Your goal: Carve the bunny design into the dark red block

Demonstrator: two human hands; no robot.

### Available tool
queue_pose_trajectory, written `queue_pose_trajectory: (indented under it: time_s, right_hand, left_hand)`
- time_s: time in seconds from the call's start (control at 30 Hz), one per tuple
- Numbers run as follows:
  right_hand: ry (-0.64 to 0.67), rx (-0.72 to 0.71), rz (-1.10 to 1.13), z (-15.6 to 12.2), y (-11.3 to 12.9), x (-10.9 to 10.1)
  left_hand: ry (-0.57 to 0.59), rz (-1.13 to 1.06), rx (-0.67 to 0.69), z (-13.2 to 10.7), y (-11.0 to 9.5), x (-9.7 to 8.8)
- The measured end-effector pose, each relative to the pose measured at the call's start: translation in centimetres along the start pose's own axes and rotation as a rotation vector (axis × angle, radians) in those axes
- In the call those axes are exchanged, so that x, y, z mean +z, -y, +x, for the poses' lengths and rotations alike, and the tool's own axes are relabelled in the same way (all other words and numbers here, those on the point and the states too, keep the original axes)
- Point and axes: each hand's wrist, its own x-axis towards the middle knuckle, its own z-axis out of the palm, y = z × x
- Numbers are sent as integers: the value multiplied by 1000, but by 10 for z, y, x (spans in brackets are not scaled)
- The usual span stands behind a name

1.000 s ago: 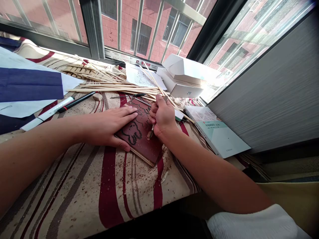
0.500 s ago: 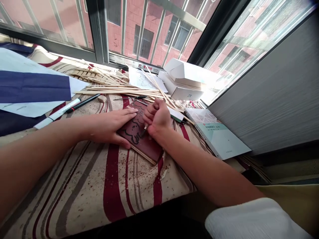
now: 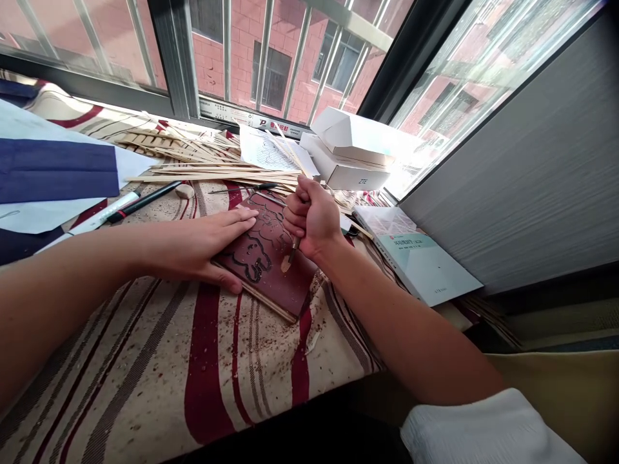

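A dark red board, carved with the outline of a cartoon animal in black grooves, lies tilted on the striped cloth. My left hand rests flat over its left edge, fingers stretched out and thumb by the near edge. Wrapped in a fist above the board's right part, my right hand grips a carving tool. The tool points down to the lower left, with a light tan tip or shaving at its end. Whether the tip touches the board I cannot tell. Most of the handle is hidden inside my fist.
Thin wooden strips lie behind the board beside a drawing sheet and a white box. A book sits at right. Markers and blue-and-white paper are left. Crumbs dot the cloth.
My right hand has lifted slightly and shifted right across the board, baring more of the tool and its tan tip. My left hand keeps its place on the board; the view has shifted slightly.
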Motion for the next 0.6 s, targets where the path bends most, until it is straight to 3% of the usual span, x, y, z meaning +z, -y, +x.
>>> queue_pose_trajectory:
  time_s: [0.23,0.47,0.6]
  right_hand:
    - [115,70,21,-7,-12,9]
    - [229,42,-4,-5,-7,1]
    - [290,25,-46,-7,6,0]
  left_hand:
    - [-22,4,42,0,3,5]
    - [-10,-14,60,-1,-3,-4]
    - [-107,23,5,1,-4,-10]
